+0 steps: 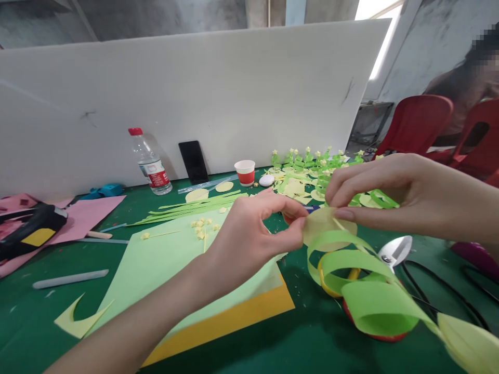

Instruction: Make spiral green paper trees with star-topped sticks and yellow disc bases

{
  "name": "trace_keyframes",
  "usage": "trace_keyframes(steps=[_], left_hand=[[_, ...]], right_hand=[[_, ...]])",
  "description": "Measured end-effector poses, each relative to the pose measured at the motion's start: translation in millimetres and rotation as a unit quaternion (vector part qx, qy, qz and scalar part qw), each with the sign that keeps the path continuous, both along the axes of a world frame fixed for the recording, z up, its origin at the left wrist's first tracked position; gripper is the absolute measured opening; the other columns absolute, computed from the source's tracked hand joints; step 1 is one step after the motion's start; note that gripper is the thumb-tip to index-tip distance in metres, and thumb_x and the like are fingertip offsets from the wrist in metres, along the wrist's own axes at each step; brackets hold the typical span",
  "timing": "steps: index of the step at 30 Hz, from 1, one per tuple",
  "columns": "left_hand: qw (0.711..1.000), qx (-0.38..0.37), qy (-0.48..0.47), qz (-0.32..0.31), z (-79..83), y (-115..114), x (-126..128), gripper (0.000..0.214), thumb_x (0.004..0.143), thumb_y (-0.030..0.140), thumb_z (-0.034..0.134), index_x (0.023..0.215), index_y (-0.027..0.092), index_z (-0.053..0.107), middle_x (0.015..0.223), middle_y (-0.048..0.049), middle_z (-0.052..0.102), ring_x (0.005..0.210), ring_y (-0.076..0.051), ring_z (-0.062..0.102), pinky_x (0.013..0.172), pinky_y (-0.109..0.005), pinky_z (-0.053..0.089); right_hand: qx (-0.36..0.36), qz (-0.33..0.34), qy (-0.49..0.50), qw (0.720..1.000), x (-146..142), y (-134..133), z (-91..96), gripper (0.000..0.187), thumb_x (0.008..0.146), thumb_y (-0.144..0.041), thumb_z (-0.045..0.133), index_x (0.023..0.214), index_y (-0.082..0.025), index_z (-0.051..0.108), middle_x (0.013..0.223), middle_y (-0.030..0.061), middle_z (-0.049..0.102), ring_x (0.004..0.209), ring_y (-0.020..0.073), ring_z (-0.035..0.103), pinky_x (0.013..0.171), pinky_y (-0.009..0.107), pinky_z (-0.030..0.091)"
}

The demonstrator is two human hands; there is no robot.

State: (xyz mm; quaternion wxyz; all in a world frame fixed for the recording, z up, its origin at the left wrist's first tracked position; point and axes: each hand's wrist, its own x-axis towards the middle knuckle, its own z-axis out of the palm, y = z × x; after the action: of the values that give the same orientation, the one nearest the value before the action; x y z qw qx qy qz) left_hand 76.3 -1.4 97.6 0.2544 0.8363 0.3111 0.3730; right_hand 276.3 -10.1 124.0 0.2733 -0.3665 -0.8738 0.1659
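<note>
My left hand (249, 236) pinches the left edge of a pale yellow paper disc (317, 231) between thumb and forefinger. My right hand (393, 195) closes its fingers on the disc's right side, thumb underneath. A long green paper strip (370, 301) is attached at the disc and coils down in loops toward the lower right, above the green table (47, 306). Under the coils lie tape rolls, one yellow (353, 275) and one red (376, 336), mostly hidden.
Light green and orange paper sheets (163, 265) lie below my left arm. Scissors (397, 252) rest at right. Behind are several finished green paper spirals (307, 161), a paper cup (245, 172), a water bottle (150, 162), a phone (194, 162), a glue gun (29, 228). A person sits far right.
</note>
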Motion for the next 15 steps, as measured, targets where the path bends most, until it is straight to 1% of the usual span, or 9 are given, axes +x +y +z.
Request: trace_keyframes(steps=[2,6,11,15], left_hand=[[1.000,-0.005,-0.004,0.004,-0.5,0.1,0.2,0.012,0.076,0.013,0.054,0.071,0.018,0.063,0.069,0.0040,0.062,0.065,-0.010,0.056,0.055,-0.018,0.049],[1.000,-0.012,-0.010,0.000,0.0,-1.1,0.2,0.012,0.078,0.016,0.054,0.072,0.019,0.064,0.071,0.0039,0.065,0.070,-0.011,0.058,0.059,-0.019,0.051],[1.000,-0.021,-0.006,-0.018,1.9,-1.2,-0.2,0.009,0.076,0.020,0.059,0.070,0.016,0.063,0.072,0.0019,0.066,0.067,-0.010,0.058,0.064,-0.020,0.050],[1.000,-0.020,0.002,-0.019,1.6,0.2,-0.7,0.011,0.077,0.019,0.056,0.068,0.016,0.062,0.071,0.0017,0.065,0.066,-0.010,0.058,0.065,-0.022,0.051]], right_hand=[[0.003,-0.009,0.001,1.000,0.2,-0.1,-0.3,0.020,0.079,-0.032,0.055,0.065,-0.020,0.062,0.073,0.0021,0.062,0.068,0.0149,0.056,0.059,0.027,0.045],[0.010,-0.012,0.006,1.000,0.8,0.0,-1.5,0.020,0.079,-0.034,0.055,0.066,-0.020,0.063,0.073,0.0021,0.062,0.067,0.0151,0.056,0.058,0.028,0.044],[0.008,-0.010,0.002,1.000,1.6,-0.9,-1.0,0.019,0.079,-0.032,0.055,0.067,-0.020,0.063,0.073,0.0015,0.062,0.066,0.0138,0.056,0.058,0.026,0.044],[0.009,-0.002,-0.006,1.000,1.2,-0.6,0.1,0.019,0.079,-0.030,0.055,0.064,-0.020,0.061,0.071,0.0007,0.061,0.063,0.0121,0.054,0.056,0.024,0.044]])
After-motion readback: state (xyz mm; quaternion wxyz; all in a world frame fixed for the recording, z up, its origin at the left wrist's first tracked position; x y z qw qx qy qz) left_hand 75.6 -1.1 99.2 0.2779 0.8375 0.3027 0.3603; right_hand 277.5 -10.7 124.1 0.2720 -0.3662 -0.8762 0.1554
